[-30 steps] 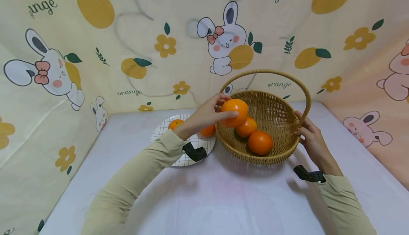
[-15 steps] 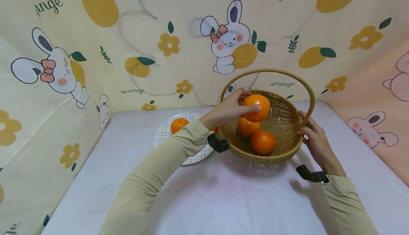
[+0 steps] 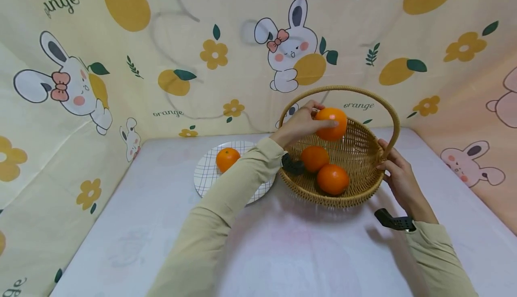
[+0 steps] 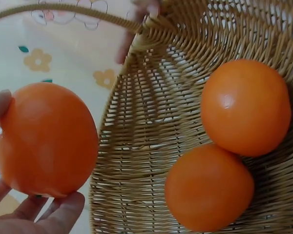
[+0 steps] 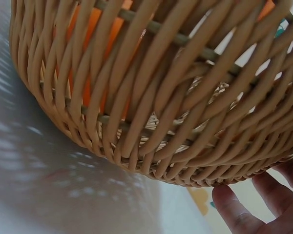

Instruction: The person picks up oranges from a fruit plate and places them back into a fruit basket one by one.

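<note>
My left hand (image 3: 300, 124) holds an orange (image 3: 334, 124) between thumb and fingers, raised over the back part of a wicker basket (image 3: 361, 153). In the left wrist view the held orange (image 4: 46, 139) appears beside the basket's rim, thumb on one side and fingertips beneath. Two more oranges, one behind (image 3: 315, 159) and one in front (image 3: 333, 179), lie touching inside the basket. My right hand (image 3: 399, 178) grips the basket's right rim at the foot of its handle. The right wrist view shows its fingers (image 5: 232, 209) against the woven underside.
Left of the basket, a white checked plate (image 3: 206, 176) carries an orange (image 3: 227, 159); my left sleeve (image 3: 226, 203) covers part of the plate. The arched handle (image 3: 339, 88) rises above the basket. A patterned cloth (image 3: 133, 95) hangs behind the white table (image 3: 315, 252).
My left hand has carried its orange right and upward, from the basket's left rim to over its back part. A second orange on the plate is now hidden behind my left arm. The right hand keeps its hold.
</note>
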The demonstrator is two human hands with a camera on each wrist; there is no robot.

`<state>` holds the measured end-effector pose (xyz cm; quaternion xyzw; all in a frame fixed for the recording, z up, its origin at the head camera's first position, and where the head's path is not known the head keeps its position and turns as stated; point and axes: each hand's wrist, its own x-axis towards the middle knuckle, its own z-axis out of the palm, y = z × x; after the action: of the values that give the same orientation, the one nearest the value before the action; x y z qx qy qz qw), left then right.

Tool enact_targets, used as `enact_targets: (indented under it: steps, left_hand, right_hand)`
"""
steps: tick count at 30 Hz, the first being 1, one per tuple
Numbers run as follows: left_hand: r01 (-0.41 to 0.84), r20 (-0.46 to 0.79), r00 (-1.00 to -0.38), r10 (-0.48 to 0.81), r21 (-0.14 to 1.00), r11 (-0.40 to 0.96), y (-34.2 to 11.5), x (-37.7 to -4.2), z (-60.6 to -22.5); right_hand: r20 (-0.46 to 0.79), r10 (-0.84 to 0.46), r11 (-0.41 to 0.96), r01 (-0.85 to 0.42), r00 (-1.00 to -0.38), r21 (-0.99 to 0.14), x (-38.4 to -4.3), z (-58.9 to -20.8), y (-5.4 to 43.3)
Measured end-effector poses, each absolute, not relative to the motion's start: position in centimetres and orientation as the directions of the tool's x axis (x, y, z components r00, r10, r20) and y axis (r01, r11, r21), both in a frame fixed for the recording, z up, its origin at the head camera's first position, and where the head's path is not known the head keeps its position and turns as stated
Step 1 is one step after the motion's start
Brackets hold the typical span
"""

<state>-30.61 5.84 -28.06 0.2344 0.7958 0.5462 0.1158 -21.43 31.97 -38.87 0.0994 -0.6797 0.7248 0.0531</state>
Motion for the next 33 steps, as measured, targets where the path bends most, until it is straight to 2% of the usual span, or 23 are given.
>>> enact_targets:
  steps: [7, 14, 24, 33]
  left_hand:
    - [0.242, 0.074, -0.879, 0.471, 0.920, 0.307, 7.6, -31.7, -29.0]
    - [0.183, 0.069, -0.899, 0.432, 0.956, 0.228, 9.6, -32.4, -30.7]
    - [0.176, 0.027, -0.852, 0.523, 0.955, 0.238, 10.0, -33.1, -32.5]
    - [0.201, 0.023, -0.848, 0.529, 0.938, 0.281, 10.6, -33.1, -34.0]
  right_hand:
    - [0.210, -0.052, -0.031, -0.209, -0.976, -0.977, -21.2, -38.7, 32.3]
    - [0.225, -0.058, -0.078, -0.220, -0.973, -0.972, -21.1, -38.7, 32.0]
    - [0.229, -0.062, -0.072, -0.225, -0.971, -0.972, -21.1, -38.7, 31.8]
    - [0.233, -0.058, -0.073, -0.229, -0.971, -0.971, -21.0, -38.8, 31.8]
